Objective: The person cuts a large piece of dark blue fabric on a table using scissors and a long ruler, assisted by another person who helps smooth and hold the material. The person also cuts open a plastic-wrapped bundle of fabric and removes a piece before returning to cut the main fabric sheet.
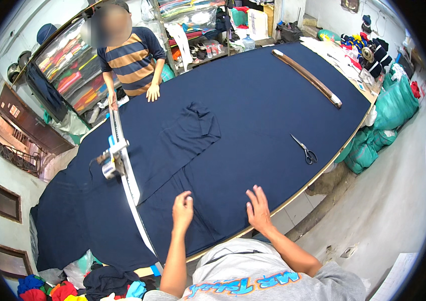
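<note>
A wide sheet of dark navy fabric covers the table, with a folded, rumpled piece lying on top near the middle. My left hand hovers over the fabric near its front edge, fingers loosely bent and holding nothing. To its right, my right hand is also empty, with fingers apart above the table's near edge. A long white metal rail crosses the fabric left of my hands. On it sits a cloth-cutting machine. Black-handled scissors lie opened on the cloth beyond my right hand.
Across the table a person in a striped shirt touches the rail's far end. A long brown bar lies on the fabric at the far right. Green sacks stand beside the table's right end. Colourful cloth scraps pile up at lower left.
</note>
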`<state>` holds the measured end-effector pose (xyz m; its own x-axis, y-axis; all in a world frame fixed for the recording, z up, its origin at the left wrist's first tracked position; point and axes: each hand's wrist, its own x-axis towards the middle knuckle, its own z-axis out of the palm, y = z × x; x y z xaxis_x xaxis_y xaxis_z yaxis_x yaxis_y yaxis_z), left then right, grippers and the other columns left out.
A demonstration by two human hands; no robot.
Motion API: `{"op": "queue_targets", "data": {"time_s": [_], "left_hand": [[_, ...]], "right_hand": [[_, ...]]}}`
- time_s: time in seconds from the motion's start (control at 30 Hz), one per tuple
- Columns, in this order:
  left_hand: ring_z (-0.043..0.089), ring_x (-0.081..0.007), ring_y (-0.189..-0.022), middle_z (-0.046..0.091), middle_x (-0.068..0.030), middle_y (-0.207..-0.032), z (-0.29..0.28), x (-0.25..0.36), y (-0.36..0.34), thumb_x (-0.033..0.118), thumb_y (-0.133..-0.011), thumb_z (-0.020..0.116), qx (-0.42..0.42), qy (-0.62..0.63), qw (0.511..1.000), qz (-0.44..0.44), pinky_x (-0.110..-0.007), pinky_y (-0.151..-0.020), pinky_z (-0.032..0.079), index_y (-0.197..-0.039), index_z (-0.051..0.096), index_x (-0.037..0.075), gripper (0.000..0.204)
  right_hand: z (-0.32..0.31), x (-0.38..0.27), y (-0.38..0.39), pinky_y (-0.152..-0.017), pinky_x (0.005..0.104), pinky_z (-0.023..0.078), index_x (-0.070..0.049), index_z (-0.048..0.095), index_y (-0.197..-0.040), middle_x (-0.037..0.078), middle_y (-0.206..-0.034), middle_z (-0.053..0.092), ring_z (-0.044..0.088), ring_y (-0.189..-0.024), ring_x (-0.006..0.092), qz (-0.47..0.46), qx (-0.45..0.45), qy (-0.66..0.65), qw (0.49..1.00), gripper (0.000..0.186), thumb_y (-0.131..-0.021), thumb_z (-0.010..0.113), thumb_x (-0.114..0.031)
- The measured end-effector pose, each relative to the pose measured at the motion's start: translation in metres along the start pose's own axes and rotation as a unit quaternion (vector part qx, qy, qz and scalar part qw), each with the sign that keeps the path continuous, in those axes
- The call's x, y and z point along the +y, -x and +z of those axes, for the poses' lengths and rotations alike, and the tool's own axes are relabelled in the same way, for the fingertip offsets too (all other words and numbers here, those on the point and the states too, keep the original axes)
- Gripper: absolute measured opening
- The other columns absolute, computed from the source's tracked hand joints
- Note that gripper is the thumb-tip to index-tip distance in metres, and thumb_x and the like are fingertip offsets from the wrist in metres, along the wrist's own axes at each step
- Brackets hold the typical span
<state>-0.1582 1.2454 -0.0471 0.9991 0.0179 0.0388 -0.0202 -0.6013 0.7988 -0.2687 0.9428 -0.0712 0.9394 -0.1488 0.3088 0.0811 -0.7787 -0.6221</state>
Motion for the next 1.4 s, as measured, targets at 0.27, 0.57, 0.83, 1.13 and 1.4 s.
{"op": "queue_targets", "data": {"time_s": [0.27, 0.57, 0.83, 1.13, 1.4], "left_hand": [[0.066, -0.0349, -0.098, 0.066, -0.0123, -0.096, -0.008, -0.054, 0.101, 0.025, -0.100, 0.070, 0.172, -0.140, 0.967, -0.128, -0.047, -0.086, 0.052, -0.091, 0.064, 0.005, 0.023], [0.068, -0.0400, -0.121, 0.069, -0.0238, -0.128, -0.119, -0.231, 0.225, 0.030, -0.104, 0.070, 0.371, -0.150, 0.830, -0.390, -0.048, -0.106, 0.052, -0.130, 0.065, -0.004, 0.043], [0.065, -0.0434, -0.131, 0.066, -0.0208, -0.146, -0.101, -0.234, 0.217, 0.032, -0.095, 0.081, 0.427, -0.078, 0.733, -0.523, -0.063, -0.115, 0.043, -0.158, 0.047, 0.002, 0.077], [0.065, -0.0416, -0.130, 0.069, -0.0194, -0.140, -0.099, -0.249, 0.213, 0.019, -0.097, 0.080, 0.487, 0.072, 0.720, -0.490, -0.056, -0.116, 0.044, -0.168, 0.035, 0.013, 0.084], [0.063, -0.0352, -0.129, 0.062, -0.0201, -0.146, -0.094, -0.227, 0.207, 0.013, -0.105, 0.072, 0.526, 0.239, 0.697, -0.425, -0.047, -0.114, 0.047, -0.167, 0.035, 0.009, 0.072]], "right_hand": [[0.018, 0.040, -0.003, -0.134, 0.0615, 0.013, -0.016, 0.035, -0.172, 0.028, -0.178, 0.021, 0.018, -0.167, 0.0447, -0.020, -0.102, 0.152, 0.983, 0.065, -0.113, 0.052, -0.038], [0.026, 0.050, 0.029, -0.134, 0.0612, 0.017, -0.012, 0.042, -0.167, 0.026, -0.175, 0.030, 0.024, -0.165, 0.0435, -0.018, -0.122, 0.169, 0.978, 0.063, -0.109, 0.056, -0.031], [0.062, -0.040, 0.005, -0.091, 0.0522, 0.055, -0.008, 0.065, -0.134, 0.020, -0.114, 0.071, 0.071, -0.108, 0.0407, -0.166, -0.290, -0.010, 0.943, 0.040, -0.094, 0.064, -0.009], [0.119, -0.100, 0.027, -0.095, 0.0578, 0.057, -0.001, 0.030, -0.164, 0.031, -0.115, 0.074, 0.072, -0.113, 0.0506, 0.012, -0.413, -0.023, 0.910, 0.081, -0.096, 0.069, -0.020], [0.101, -0.091, -0.015, -0.121, 0.0452, 0.046, 0.005, 0.047, -0.160, 0.030, -0.159, 0.054, 0.052, -0.150, 0.0422, 0.339, -0.423, -0.167, 0.823, 0.078, -0.096, 0.074, -0.030]]}}
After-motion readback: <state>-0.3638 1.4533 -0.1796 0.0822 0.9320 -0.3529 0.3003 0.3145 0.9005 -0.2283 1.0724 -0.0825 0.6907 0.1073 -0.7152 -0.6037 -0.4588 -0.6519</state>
